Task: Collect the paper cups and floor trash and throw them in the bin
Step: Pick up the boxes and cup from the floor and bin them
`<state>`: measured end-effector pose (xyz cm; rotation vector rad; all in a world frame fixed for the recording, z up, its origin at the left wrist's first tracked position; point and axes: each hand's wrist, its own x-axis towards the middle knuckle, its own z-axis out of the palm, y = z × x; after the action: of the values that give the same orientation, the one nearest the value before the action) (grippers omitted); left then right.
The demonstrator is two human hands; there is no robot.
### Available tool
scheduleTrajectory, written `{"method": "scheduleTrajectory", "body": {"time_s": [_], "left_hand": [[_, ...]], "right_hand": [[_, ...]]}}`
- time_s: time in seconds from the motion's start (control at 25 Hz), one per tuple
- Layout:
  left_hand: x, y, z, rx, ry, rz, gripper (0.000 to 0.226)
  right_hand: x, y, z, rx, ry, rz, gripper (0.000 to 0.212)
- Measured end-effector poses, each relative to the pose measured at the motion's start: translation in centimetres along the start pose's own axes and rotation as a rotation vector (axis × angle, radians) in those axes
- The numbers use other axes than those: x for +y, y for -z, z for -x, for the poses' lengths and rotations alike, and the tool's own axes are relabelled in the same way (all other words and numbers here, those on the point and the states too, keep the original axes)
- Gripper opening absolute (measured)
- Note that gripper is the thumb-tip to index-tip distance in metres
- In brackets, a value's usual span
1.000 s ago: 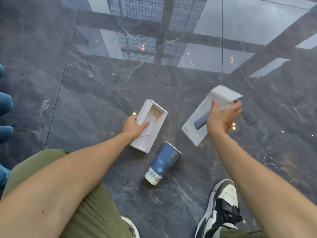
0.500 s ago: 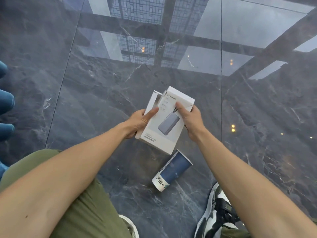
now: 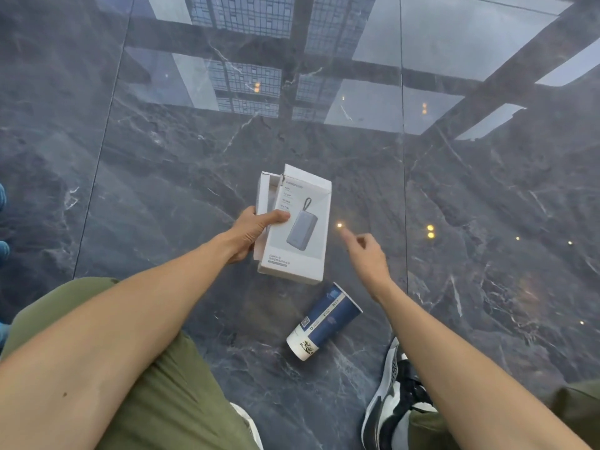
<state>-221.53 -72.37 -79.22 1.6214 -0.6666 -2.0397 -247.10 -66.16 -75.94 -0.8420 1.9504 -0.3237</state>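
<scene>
White cardboard box [image 3: 293, 227], two nested pieces, pinched in left hand [image 3: 251, 233], thumb across its face. Right hand [image 3: 365, 254] empty, fingers loosely spread beside the box. Paper cup [image 3: 323, 323] lies on floor [image 3: 162, 177] below those fingers, uncollected. No bin in view; most work remains.

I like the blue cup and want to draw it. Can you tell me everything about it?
The paper cup is dark blue with a white band near its base and small white printed marks on its side. It looks like thin card. It lies tipped over on the shiny dark marble floor, open mouth pointing up and right in the picture, base toward the person. Nothing holds it. It sits just below the white box, near a black and white shoe. Whether anything is inside cannot be seen.
</scene>
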Motion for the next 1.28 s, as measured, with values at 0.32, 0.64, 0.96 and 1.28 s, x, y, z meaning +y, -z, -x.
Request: {"method": "scheduleTrajectory", "body": {"time_s": [0.32, 0.64, 0.96, 1.28], "left_hand": [[0.4, -1.9, 1.1, -0.066, 0.061, -0.214, 0.042], [-0.7, -2.8, 1.0, 0.006, 0.066, -0.242, 0.054], [3.1, -5.5, 19.2, 0.253, 0.021, -0.135, 0.050], [13.5, -8.6, 43.2, 0.201, 0.110, 0.162, 0.055]], "right_hand": [[6.0, -1.1, 2.3, -0.294, -0.128, 0.299, 0.097], [6.2, -2.1, 1.9, -0.218, -0.151, 0.285, 0.050], [-4.0, 7.4, 13.4, -0.249, -0.020, 0.348, 0.088], [-18.0, 18.6, 34.4, -0.282, 0.100, 0.346, 0.075]]}}
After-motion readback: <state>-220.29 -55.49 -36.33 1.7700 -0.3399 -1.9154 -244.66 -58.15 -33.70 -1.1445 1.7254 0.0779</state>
